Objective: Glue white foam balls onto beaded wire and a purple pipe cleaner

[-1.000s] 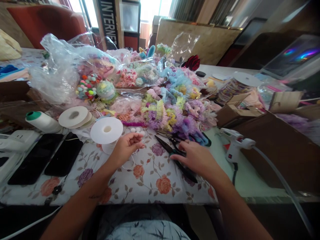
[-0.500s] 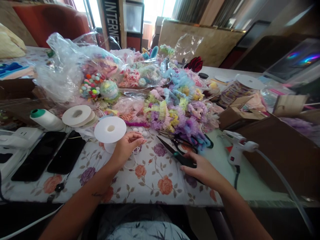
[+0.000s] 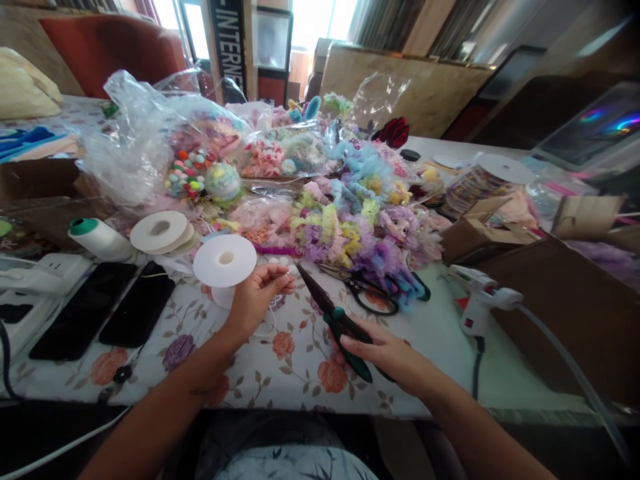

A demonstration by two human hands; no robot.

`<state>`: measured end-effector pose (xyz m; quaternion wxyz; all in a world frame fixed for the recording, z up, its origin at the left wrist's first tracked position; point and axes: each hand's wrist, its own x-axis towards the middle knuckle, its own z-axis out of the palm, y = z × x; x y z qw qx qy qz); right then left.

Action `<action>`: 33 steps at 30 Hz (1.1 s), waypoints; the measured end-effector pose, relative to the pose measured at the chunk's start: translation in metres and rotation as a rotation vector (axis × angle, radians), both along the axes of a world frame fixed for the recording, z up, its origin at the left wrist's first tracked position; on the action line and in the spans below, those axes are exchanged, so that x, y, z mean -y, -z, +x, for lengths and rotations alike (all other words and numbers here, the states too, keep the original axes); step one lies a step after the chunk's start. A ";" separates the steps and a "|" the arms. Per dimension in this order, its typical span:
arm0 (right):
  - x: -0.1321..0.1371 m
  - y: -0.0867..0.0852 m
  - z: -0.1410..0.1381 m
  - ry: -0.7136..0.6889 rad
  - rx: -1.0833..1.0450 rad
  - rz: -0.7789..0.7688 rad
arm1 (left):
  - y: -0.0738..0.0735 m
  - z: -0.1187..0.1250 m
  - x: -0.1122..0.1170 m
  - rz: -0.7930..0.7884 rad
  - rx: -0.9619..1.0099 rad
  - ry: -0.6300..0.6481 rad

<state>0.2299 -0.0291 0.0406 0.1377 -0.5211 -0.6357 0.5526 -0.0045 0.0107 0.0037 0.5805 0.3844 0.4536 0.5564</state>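
Long-nose pliers (image 3: 339, 313) with dark green handles lie in the grip of my right hand (image 3: 373, 347), their jaws aimed up and left toward my left hand. Fingers pinched, my left hand (image 3: 260, 290) holds the end of a string of small white pearl beads (image 3: 270, 323), which hangs down to the flowered cloth. Just behind my left hand stands a white spool (image 3: 225, 259). A few white balls (image 3: 281, 261) rest past my left fingertips. Black-handled scissors (image 3: 375, 297) lie right of the pliers.
A heap of ruffled pastel trims (image 3: 330, 227) and plastic bags (image 3: 133, 133) fills the far side. On the left are two phones (image 3: 83, 310), a thread cone (image 3: 100, 241) and another spool (image 3: 163, 232). A glue gun (image 3: 475, 300) and cardboard box (image 3: 545, 313) stand on the right.
My right hand has lifted the pliers off the table and brought them left, near my left hand. The left hand keeps its pinch on the beads; the view has shifted slightly.
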 end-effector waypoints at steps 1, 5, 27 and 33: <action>0.001 -0.001 -0.001 -0.006 -0.004 -0.016 | -0.001 0.000 0.001 0.008 -0.014 -0.016; 0.004 -0.004 -0.004 -0.013 0.024 -0.019 | -0.002 0.001 0.005 0.063 -0.115 -0.072; 0.011 -0.010 -0.006 -0.161 0.201 0.190 | -0.002 -0.004 0.005 0.008 -0.128 -0.007; 0.013 -0.010 -0.008 -0.177 0.228 0.227 | 0.000 -0.002 0.006 0.021 -0.216 0.000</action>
